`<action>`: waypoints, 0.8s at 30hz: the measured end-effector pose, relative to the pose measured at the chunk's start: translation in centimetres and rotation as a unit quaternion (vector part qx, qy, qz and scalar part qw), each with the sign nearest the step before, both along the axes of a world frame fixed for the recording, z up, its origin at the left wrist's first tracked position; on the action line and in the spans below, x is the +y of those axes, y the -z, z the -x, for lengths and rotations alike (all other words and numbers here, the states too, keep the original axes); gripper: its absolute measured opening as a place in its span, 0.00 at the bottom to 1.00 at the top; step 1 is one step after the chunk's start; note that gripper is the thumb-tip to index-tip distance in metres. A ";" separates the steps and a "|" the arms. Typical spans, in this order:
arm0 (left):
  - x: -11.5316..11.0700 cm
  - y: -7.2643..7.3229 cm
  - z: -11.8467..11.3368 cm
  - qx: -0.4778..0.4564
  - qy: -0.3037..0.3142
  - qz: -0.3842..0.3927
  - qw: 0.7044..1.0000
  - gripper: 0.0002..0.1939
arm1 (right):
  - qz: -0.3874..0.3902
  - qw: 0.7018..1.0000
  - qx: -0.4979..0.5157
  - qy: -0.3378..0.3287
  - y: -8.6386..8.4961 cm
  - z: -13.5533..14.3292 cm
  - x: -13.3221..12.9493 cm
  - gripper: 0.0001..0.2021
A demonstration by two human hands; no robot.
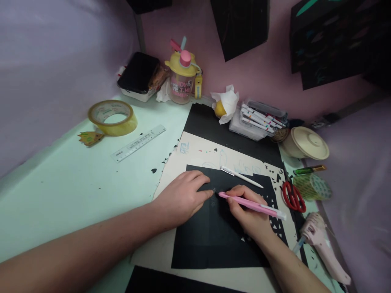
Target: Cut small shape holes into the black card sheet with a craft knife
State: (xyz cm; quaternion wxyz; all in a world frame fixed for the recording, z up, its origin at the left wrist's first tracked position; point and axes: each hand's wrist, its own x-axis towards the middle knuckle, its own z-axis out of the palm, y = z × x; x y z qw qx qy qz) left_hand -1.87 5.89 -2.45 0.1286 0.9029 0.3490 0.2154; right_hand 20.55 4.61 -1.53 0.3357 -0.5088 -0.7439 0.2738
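My left hand [185,196] lies flat on a sheet of black paper [195,248], fingers apart, its index fingertip beside a small pale mark on the sheet. In my right hand [252,213] is a slim pink pen-style craft knife [250,203], gripped like a pencil. Its tip points left, close to my left index finger; the blade is too small to make out. Small triangular cut-outs run along the sheet's right side, partly hidden by my right hand. A white pen [242,177] rests across the sheet's top edge.
Under the sheet lies white board [195,142] with black scraps. To the left are a clear ruler [139,143] and a tape roll [113,118]. On the right are red-handled scissors [293,197] and a glue gun [324,244]. A lidded cup [182,77] and a marker box [258,120] stand behind.
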 end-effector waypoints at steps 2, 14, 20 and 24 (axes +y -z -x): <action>0.0 0.0 0.0 0.001 0.000 0.002 1.000 0.13 | 0.003 1.000 0.004 -0.011 0.0 0.0 0.0 0.02; -0.1 -0.2 0.1 0.009 0.000 0.005 1.000 0.14 | 0.007 1.000 0.023 -0.014 0.2 0.0 -0.1 0.02; 0.0 -0.3 0.0 0.011 0.002 -0.011 1.000 0.14 | 0.000 0.986 0.136 0.098 -0.1 -0.4 -0.4 0.05; -0.1 -0.4 0.0 0.002 -0.004 -0.023 1.000 0.14 | 0.052 0.978 0.144 0.140 -2.4 0.2 -1.1 0.06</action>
